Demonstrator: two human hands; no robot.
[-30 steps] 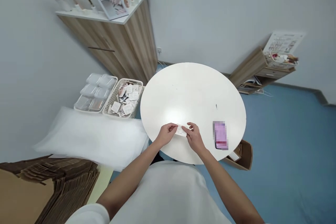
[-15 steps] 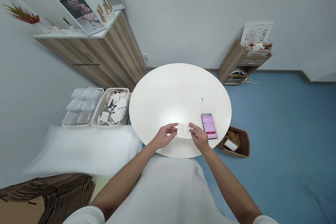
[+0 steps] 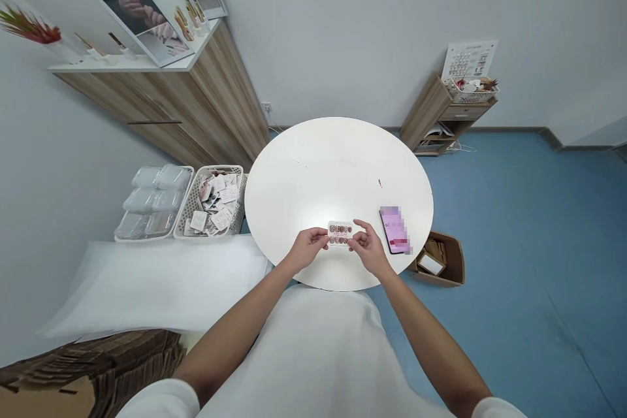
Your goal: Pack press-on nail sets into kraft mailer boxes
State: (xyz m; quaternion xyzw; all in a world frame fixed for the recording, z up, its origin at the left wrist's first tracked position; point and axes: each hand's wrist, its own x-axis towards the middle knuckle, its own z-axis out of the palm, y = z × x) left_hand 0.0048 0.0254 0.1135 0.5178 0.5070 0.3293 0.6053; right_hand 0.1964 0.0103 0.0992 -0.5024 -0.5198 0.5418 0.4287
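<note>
Over the near edge of a round white table (image 3: 333, 170), my left hand (image 3: 307, 248) and my right hand (image 3: 366, 249) pinch the two ends of a small card (image 3: 339, 234). Rows of reddish-brown oval pieces on the card face up toward me. Both hands are closed on it, thumbs and forefingers gripping. A phone (image 3: 394, 238) with a pink screen lies on the table just right of my right hand.
A white basket (image 3: 213, 202) of small packets and a tray of clear plastic boxes (image 3: 153, 202) sit left of the table, above white sheeting. An open cardboard box (image 3: 438, 260) stands on the blue floor at right. Wooden cabinets line the walls.
The card has been turned over: its plain printed side showed before, now the side with reddish ovals faces up. My view has shifted slightly; both hands remain on the card.
</note>
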